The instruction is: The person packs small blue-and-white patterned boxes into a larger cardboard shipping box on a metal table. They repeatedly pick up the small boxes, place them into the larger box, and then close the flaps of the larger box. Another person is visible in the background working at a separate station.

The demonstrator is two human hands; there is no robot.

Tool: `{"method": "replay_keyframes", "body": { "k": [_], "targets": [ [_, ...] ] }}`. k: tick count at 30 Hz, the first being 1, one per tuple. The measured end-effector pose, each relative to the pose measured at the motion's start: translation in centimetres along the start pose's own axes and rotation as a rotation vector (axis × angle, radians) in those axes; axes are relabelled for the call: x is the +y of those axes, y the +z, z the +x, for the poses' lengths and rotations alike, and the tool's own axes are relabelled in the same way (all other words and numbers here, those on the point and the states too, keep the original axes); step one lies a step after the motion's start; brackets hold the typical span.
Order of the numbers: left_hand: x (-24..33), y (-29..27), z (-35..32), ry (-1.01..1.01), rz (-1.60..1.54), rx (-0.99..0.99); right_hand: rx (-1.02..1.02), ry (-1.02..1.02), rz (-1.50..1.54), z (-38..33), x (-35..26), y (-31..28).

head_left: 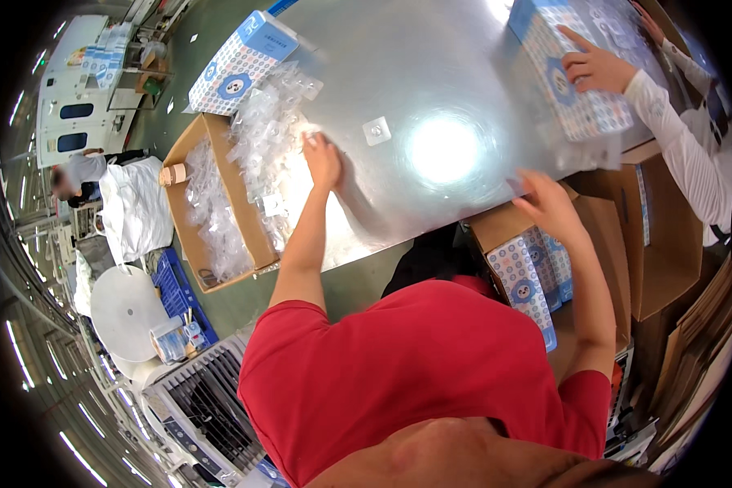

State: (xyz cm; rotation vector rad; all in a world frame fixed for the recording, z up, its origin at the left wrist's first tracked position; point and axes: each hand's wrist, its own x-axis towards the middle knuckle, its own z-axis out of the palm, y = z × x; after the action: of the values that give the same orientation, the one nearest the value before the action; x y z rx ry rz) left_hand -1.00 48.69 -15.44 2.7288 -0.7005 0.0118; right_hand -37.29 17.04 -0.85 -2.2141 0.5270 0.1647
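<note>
My left hand [323,163] reaches over the metal table [398,73], its fingers drawn together at the edge of a heap of small clear plastic packets [260,122]. What sits at its fingertips is pale and too small to name. My right hand [547,203] hangs at the table's near right edge, thumb and fingers apart, slightly blurred. Below it, an open cardboard box [496,228] holds blue-and-white patterned cartons [519,285]. One flat square packet [376,131] lies alone on the tabletop between my hands.
A cardboard tray [211,203] of clear packets adjoins the table at left, with a patterned carton [240,69] behind it. At right, a co-worker's hand [598,69] rests on a large patterned carton [565,81]. Another open box [667,236] and stacked cardboard [699,333] stand nearby.
</note>
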Motion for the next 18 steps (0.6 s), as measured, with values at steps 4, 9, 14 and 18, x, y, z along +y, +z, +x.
{"method": "replay_keyframes", "body": {
  "k": [4, 9, 14, 18],
  "targets": [
    [9.3, 1.7, -3.2, 0.280, -0.190, -0.084, 0.246, -0.322, -0.098, 9.0, -3.0, 5.4],
    [11.8, 0.3, -4.9, 0.289, -0.505, -0.021, 0.204, -0.313, -0.267, 15.1, -4.1, 11.9],
    [7.9, 1.1, -4.6, 0.287, -0.225, 0.016, 0.198, -0.432, -0.314, 18.2, -5.2, 14.9],
    [8.4, 0.8, -4.4, 0.263, -0.394, -0.125, 0.215, -0.613, -0.315, 21.5, -6.1, 17.2]
  ]
}}
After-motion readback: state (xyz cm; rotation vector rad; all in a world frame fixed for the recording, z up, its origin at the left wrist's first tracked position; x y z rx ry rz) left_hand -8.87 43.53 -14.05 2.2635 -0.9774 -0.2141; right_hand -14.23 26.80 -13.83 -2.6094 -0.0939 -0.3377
